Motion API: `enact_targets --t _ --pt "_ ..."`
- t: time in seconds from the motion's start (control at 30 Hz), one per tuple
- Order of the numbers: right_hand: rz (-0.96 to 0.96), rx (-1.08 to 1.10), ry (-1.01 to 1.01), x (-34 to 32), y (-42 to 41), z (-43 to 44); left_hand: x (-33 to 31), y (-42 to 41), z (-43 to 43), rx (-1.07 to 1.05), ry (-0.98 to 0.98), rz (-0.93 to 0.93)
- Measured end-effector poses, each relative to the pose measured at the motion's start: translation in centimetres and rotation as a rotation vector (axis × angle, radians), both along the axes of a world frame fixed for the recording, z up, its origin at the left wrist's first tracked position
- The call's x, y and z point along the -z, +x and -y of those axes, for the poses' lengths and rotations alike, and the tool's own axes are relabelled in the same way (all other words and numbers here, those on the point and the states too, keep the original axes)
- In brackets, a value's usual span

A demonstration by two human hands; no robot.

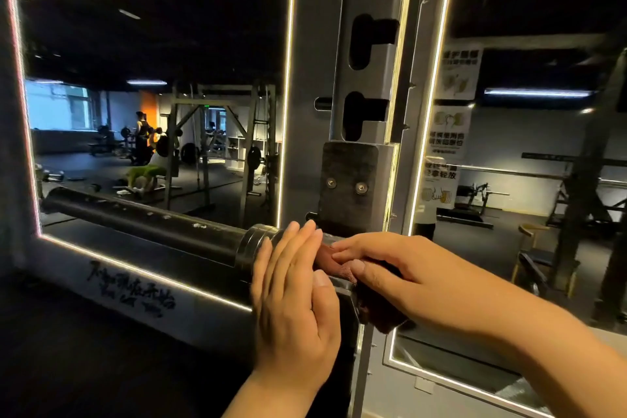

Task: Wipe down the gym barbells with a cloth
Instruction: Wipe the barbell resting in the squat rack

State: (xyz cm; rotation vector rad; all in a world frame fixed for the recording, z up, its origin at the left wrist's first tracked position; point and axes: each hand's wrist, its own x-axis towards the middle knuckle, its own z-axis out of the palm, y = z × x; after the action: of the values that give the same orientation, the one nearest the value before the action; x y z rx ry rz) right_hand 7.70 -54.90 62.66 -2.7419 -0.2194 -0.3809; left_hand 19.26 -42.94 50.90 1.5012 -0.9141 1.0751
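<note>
1. The barbell [142, 224] lies level across the rack, its thick dark sleeve running from the far left toward the centre, where it ends in a stepped steel collar [256, 243]
2. The sleeve is matte black with a soft sheen along its top and scattered pale flecks and chips on the surface
3. The cloth [342, 266] is a reddish-brown, towel-like piece bunched on the bar just right of the collar; a darker fold of it hangs below the right hand
4. The right hand [407, 278] is closed over the cloth, thumb and fingertips pinching it against the bar
5. The left hand [295, 295] is flat and open, fingers together and pointing up, its fingers against the collar and touching the cloth's left edge; it grips nothing
6. Behind the hands stands the grey rack upright [369, 54] with keyhole slots, and a dark padded hook plate [349, 183] with two bolts sits just above the bar
7. A mirror [152, 95] edged with a lit strip fills the left side, and a second one [529, 146] the right
</note>
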Motion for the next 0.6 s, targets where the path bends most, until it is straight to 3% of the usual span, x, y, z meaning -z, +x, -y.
enact_targets --t 0.1,0.33,0.5,0.6 --pt "0.018 -0.014 -0.117 0.0 1.4 -1.1 -0.4 0.4 -0.2 0.007 0.008 0.016" --pt "0.021 0.008 -0.065 1.7 1.9 0.1 -1.5 1.9 0.0 0.027 0.002 0.000" --pt "-0.342 0.088 -0.087 2.6 7.6 2.2 -1.0 2.0 0.1 0.030 -0.014 0.013" --pt "-0.449 0.086 -0.149 0.6 9.6 0.4 -1.0 1.8 0.2 0.030 -0.013 -0.002"
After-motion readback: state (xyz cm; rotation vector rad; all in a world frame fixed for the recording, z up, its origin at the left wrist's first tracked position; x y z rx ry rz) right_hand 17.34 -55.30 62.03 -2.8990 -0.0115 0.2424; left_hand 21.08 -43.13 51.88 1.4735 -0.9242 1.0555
